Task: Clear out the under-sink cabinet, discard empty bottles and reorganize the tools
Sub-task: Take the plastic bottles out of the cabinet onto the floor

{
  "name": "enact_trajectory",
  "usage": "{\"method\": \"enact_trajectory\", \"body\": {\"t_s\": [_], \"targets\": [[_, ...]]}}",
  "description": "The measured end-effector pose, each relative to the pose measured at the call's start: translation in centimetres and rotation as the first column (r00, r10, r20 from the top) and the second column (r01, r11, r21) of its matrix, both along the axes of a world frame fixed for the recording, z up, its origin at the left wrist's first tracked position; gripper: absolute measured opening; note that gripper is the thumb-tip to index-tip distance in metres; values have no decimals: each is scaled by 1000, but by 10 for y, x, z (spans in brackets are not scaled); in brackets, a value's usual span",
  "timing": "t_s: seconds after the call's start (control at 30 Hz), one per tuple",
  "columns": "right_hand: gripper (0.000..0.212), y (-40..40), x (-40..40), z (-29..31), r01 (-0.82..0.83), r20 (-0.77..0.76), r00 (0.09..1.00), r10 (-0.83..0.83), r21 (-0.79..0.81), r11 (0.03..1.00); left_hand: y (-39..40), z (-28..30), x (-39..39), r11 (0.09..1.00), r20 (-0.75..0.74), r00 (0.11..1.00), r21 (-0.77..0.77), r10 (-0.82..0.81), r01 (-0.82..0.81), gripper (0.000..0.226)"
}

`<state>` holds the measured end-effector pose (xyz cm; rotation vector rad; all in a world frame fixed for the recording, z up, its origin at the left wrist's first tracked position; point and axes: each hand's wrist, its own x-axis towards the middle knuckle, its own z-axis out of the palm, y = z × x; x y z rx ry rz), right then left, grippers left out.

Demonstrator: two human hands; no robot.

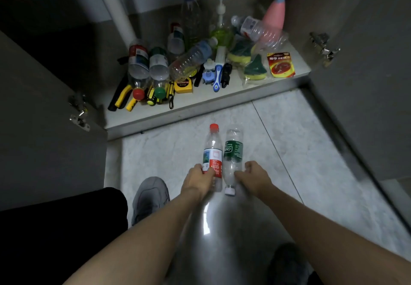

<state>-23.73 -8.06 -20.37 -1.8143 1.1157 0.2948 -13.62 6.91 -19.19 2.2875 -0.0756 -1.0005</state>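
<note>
On the floor tiles [278, 133] before the cabinet [200, 104], my left hand [198, 179] grasps the red-label bottle [213, 158]; my right hand [253, 174] grips the green-label bottle [232, 151] beside it.

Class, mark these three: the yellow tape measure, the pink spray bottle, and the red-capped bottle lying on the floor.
yellow tape measure [183, 83], head view, on its yellow case.
pink spray bottle [274, 13], head view, on its pink body.
red-capped bottle [212, 153], head view, on its label.

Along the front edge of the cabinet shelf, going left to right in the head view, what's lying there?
Yellow-handled pliers → red bottle cap → green bottle cap → yellow tape measure → blue-and-white brush → green-and-yellow sponge → red packet.
</note>
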Motion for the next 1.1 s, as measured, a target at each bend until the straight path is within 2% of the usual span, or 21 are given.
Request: {"method": "enact_trajectory", "body": {"t_s": [0.13,0.23,0.33,0.4,0.47,0.6,0.67,0.73,0.8,0.87,0.97,1.1], "targets": [[45,-14,10,22,-34,13,999,34,-51,998,-2,38,31,997,32,998,53,-62,60,39],[44,-23,38,46,-9,51,999,12,-67,998,-10,87,70,987,139,977,58,-160,153,34],[40,-32,83,79,-30,113,993,40,-88,996,-20,141,119,977,241,947,81,-212,198,49],[30,-38,118,106,-40,184,981,58,-99,994,-26,168,152,964,312,915,153,-256,217,48],[18,-41,156,130,-21,267,962,47,-101,995,-26,182,181,962,405,879,206,-250,179,44],[16,-37,225,161,18,332,943,24,-122,992,-7,171,222,961,610,773,277,-175,-1,50],[26,-31,257,162,54,320,947,-26,-78,996,3,153,243,958,647,751,280,-135,-68,59],[51,-23,287,157,138,289,950,-122,-35,990,9,137,265,961,657,748,258,-96,-103,64],[80,-16,315,147,222,250,947,-200,-66,973,10,124,284,965,646,762,227,-50,-130,68],[99,-11,335,137,279,204,947,-248,-143,950,7,112,298,969,606,796,187,14,-160,71],[108,-5,352,123,312,170,945,-280,-207,927,2,95,306,974,552,832,149,61,-170,74],[110,-4,360,109,361,221,920,-325,-153,920,0,79,307,984,509,859,112,60,-135,73]]}}
